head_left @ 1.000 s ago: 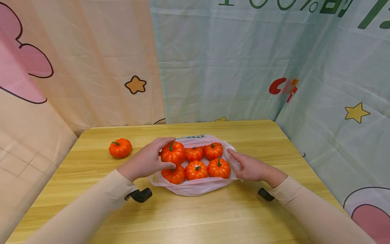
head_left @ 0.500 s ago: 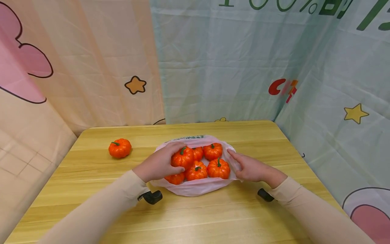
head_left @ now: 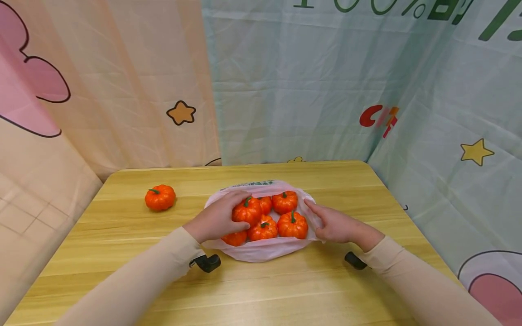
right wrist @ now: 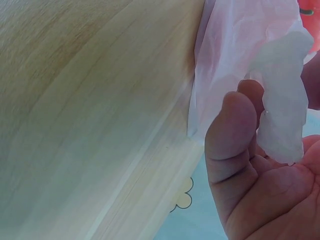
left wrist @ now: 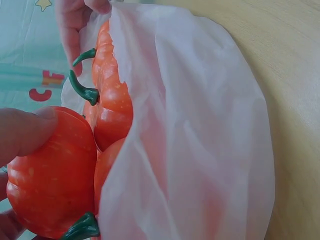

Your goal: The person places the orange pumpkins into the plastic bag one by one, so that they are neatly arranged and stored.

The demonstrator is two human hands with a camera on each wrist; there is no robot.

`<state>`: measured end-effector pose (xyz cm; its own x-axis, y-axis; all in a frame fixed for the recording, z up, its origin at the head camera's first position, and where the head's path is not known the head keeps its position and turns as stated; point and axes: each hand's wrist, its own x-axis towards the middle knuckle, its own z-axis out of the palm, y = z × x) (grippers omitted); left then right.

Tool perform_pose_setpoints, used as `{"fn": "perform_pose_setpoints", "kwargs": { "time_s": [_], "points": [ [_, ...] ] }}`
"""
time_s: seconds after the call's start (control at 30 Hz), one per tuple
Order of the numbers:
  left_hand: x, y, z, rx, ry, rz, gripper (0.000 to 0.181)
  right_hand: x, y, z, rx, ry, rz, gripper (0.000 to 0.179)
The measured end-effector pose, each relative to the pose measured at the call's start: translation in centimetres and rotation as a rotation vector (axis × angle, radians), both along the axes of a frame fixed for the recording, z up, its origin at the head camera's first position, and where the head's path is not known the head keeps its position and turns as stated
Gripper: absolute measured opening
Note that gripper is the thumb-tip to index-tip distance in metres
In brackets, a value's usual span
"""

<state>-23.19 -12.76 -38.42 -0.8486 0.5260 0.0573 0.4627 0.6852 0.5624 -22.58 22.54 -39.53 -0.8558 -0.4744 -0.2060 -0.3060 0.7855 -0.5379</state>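
Observation:
My left hand [head_left: 218,219] grips a small orange pumpkin [head_left: 247,210] with a green stem, thumb on its near side and fingers round the far side. This pumpkin is at the left part of an open white-pink plastic bag [head_left: 261,254], among other pumpkins. Several similar ones lie in the bag, such as a front right pumpkin [head_left: 292,225] and a back right pumpkin [head_left: 284,202]. At the bag's right end, my right hand [head_left: 336,224] holds the rim; bunched plastic [right wrist: 285,100] shows between thumb and fingers in the right wrist view. The held pumpkin's underside is hidden.
Another orange pumpkin [head_left: 160,198] stands alone on the wooden table [head_left: 285,290], back left. Printed cloth curtains [head_left: 285,90] hang behind the table and at its sides. Black devices [head_left: 205,263] are strapped at both wrists.
My left hand has moved right and slightly down with its pumpkin, from the bag's left rim to further inside, mostly during the first half second. The right hand stays at the rim.

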Motion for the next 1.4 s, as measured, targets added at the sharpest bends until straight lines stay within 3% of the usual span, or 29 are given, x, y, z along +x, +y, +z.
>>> {"fn": "perform_pose_setpoints", "kwargs": {
  "time_s": [0.8, 1.4],
  "points": [
    [-0.16, 0.02, -0.44, 0.021, -0.030, 0.032, 0.084, -0.02, -0.04, -0.13, -0.005, 0.003, 0.005, 0.092],
    [-0.32, 0.01, -0.66, 0.033, 0.030, 0.032, 0.081, -0.06, -0.02, -0.25, 0.007, 0.008, 0.001, 0.092]
  ]
}}
